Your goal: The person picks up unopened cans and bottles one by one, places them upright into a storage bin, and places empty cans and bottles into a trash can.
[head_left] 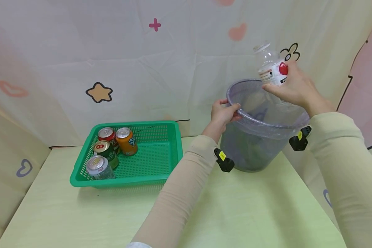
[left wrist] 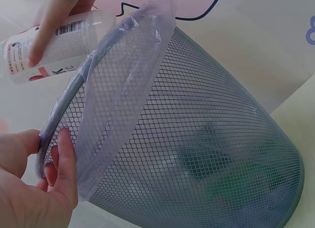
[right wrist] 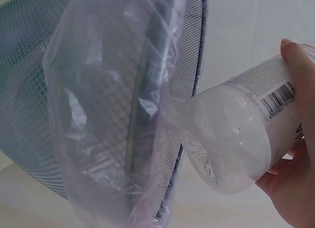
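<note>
My right hand [head_left: 297,88] grips a clear plastic bottle [head_left: 268,65] round its white label, holding it above the mouth of a mesh trash can [head_left: 251,151]. In the right wrist view, the base of the bottle [right wrist: 221,139] faces the can's rim. A thin purple plastic bag [left wrist: 118,90] lines the can and folds over its rim. My left hand [head_left: 221,115] pinches the near-left rim, thumb on one side and fingers on the other. Dark and green shapes show dimly through the mesh low in the can; what they are cannot be told.
A green plastic basket [head_left: 155,179] stands left on the pale green table [head_left: 235,213]. Several drink cans fill its left part, among them an orange can [head_left: 127,143] and a silver can [head_left: 100,168]. A patterned curtain [head_left: 161,69] hangs behind. The trash can stands near the table's right edge.
</note>
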`<act>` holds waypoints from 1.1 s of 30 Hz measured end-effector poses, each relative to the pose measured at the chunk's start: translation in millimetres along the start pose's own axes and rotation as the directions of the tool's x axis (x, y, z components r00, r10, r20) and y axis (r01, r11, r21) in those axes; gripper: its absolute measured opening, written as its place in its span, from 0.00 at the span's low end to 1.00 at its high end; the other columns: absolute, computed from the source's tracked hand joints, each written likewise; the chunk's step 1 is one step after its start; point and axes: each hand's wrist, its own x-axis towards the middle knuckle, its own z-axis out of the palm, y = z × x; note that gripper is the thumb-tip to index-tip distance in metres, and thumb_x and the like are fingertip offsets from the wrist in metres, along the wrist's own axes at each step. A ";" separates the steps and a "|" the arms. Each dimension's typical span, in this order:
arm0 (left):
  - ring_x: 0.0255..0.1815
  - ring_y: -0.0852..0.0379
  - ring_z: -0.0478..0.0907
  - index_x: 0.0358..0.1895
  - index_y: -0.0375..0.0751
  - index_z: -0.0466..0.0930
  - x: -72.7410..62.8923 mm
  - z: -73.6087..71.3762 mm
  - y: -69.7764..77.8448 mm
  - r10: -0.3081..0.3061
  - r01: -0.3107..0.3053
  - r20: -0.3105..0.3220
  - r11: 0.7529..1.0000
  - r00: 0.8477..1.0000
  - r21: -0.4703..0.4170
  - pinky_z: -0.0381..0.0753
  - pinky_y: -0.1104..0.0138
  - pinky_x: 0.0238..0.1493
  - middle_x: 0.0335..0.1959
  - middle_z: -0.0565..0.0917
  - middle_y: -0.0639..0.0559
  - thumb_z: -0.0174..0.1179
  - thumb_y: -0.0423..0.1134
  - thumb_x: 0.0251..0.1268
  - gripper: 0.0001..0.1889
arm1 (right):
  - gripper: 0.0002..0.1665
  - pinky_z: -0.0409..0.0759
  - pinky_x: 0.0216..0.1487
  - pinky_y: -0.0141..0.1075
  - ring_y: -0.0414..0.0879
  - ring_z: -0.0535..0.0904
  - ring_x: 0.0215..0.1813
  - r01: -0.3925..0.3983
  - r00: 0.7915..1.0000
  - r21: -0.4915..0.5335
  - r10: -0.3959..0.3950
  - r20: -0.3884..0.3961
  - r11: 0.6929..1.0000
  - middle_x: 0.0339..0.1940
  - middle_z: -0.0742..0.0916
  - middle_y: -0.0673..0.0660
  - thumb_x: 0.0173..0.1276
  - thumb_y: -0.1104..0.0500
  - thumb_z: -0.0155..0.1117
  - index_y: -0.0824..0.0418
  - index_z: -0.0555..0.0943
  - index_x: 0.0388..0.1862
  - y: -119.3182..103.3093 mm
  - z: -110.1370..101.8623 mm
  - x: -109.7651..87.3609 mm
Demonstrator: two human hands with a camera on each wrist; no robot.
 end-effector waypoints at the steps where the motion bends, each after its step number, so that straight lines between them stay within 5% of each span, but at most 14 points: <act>1: 0.19 0.58 0.78 0.48 0.42 0.69 -0.1 0.0 0.0 -0.001 0.001 -0.001 1.000 1.000 0.001 0.82 0.69 0.25 0.21 0.78 0.47 0.63 0.30 0.55 0.18 | 0.50 0.70 0.26 0.40 0.56 0.72 0.40 0.001 1.000 0.001 -0.001 0.007 1.000 0.48 0.73 0.63 0.56 0.37 0.62 0.63 0.52 0.65 0.0 0.5 0.3; 15: 0.18 0.59 0.78 0.48 0.42 0.69 -1.2 0.0 -0.1 0.004 -0.004 -0.009 1.000 1.000 0.011 0.82 0.69 0.25 0.20 0.77 0.48 0.63 0.30 0.55 0.18 | 0.56 0.71 0.25 0.38 0.56 0.72 0.40 -0.016 0.996 -0.019 0.017 0.092 1.000 0.48 0.73 0.66 0.57 0.35 0.60 0.63 0.45 0.70 -4.6 0.2 -0.5; 33: 0.19 0.58 0.79 0.48 0.42 0.69 1.5 -1.0 -2.0 0.007 -0.007 -0.004 1.000 1.000 0.012 0.82 0.68 0.25 0.21 0.78 0.47 0.63 0.30 0.55 0.18 | 0.52 0.72 0.25 0.36 0.56 0.73 0.40 0.012 0.989 -0.023 -0.009 0.149 1.000 0.47 0.72 0.67 0.58 0.37 0.60 0.66 0.47 0.67 -7.1 -1.9 0.6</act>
